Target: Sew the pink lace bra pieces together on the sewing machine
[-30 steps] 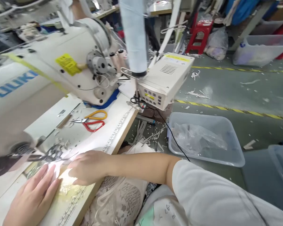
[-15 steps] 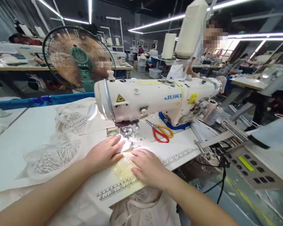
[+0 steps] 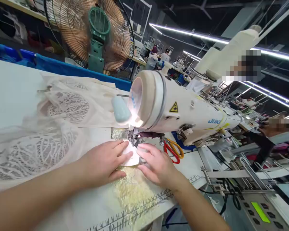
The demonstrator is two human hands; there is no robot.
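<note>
My left hand [image 3: 105, 162] lies flat, fingers stretched out, pressing a small white fabric piece [image 3: 133, 158] on the sewing table just in front of the needle. My right hand [image 3: 156, 163] rests beside it on the right, fingers extended onto the same piece. The white sewing machine [image 3: 183, 112] hangs its head over the presser foot [image 3: 134, 138] right behind my fingertips. Lace fabric [image 3: 48, 134] is heaped on the table to the left of my left arm.
Red and yellow scissors [image 3: 173, 150] lie under the machine arm, right of my right hand. A ruler strip [image 3: 135, 213] runs along the table's front edge. A fan [image 3: 96, 35] stands behind. A control box [image 3: 262, 211] sits lower right. Other people work at far tables.
The view has swung left and closer to the machine head. Both hands have slid forward to the needle, now pressing the white piece under the presser foot.
</note>
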